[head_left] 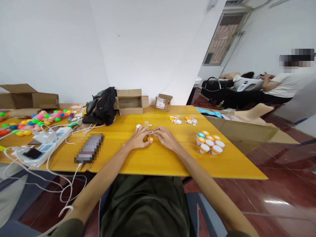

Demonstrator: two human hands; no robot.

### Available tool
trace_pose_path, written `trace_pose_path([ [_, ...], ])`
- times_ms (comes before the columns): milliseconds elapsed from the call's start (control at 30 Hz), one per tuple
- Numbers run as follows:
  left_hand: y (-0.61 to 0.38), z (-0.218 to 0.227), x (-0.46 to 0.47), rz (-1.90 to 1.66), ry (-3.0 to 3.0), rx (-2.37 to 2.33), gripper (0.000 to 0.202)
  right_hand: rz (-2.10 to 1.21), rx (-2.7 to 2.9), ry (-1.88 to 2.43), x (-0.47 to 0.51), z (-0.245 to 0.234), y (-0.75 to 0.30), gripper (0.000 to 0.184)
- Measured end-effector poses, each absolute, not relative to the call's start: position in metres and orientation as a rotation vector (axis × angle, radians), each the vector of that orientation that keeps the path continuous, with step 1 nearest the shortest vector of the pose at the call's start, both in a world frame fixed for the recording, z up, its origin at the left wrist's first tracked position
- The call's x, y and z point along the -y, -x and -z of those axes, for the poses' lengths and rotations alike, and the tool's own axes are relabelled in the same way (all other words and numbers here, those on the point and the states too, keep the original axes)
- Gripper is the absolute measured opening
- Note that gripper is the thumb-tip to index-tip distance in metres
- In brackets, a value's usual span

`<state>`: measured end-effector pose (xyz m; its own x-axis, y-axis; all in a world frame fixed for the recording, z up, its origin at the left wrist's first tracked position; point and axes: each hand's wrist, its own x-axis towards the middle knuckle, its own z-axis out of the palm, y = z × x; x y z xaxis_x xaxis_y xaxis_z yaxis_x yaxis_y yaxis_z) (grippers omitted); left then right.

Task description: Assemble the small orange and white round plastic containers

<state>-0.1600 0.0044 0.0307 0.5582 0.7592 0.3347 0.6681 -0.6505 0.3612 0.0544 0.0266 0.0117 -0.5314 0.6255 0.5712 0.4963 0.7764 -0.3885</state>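
In the head view, our left hand (139, 137) is pinching a small orange cap (150, 139) at its fingertips, down on the yellow table (158, 161) between our hands. Our right hand (166, 137) is curling just beside it; we cannot tell whether it is gripping anything.

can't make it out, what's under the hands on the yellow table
A small orange round piece shows between the left hand and right hand; anything beneath them is covered.

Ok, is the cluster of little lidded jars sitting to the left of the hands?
No, the lidded jars stand on the table beyond the right hand.
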Motion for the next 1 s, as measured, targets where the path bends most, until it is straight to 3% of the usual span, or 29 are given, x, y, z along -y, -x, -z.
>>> trace_pose_path([
  [233, 0.161, -0.032, -0.004, -0.664, -2.599, -1.197, 0.036, -0.173, 2.277, 0.987, -0.035, -0.007, -0.075, 0.01],
  [467, 0.162, -0.031, -0.006, -0.636, -2.618, -1.212, 0.02, -0.154, 2.295, 0.977, -0.038, -0.002, -0.073, 0.015],
  [700, 0.166, -0.031, -0.008, -0.625, -2.567, -1.206, 0.035, -0.138, 2.259, 1.011, -0.043, 0.004, -0.077, 0.011],
  [1000, 0.167, -0.032, -0.008, -0.586, -2.565, -1.198, 0.021, -0.205, 2.242, 0.996, -0.039, 0.0, -0.073, 0.013],
])
